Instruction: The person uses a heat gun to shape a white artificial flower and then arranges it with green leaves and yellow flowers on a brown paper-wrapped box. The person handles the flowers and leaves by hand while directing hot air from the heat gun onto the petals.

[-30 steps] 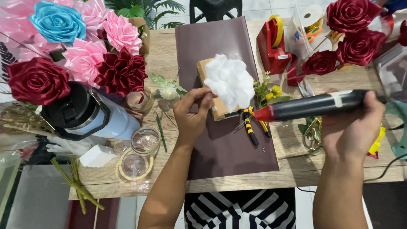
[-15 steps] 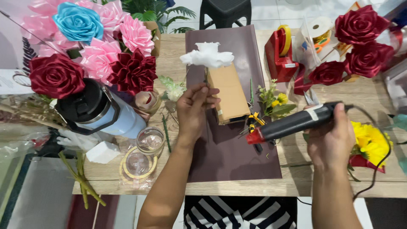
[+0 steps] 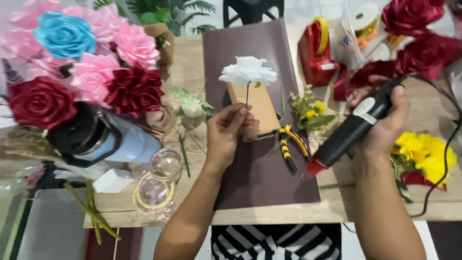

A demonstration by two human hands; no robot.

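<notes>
Raised upright now, white flower (image 3: 248,71) pinched by left hand (image 3: 230,132) fingers; right hand (image 3: 385,126) grips glue gun (image 3: 356,126)

Lower stem of the white flower (image 3: 248,71) inside the left hand (image 3: 230,134); red roses (image 3: 417,33) blurred, cropped.

Bright, even light; blurred edges

Craft workspace: tabletop (image 3: 192,72) crowded with ribbon roses (image 3: 91,58), tape dispenser (image 3: 315,53), pliers (image 3: 288,147), glue gun (image 3: 356,125).
</notes>
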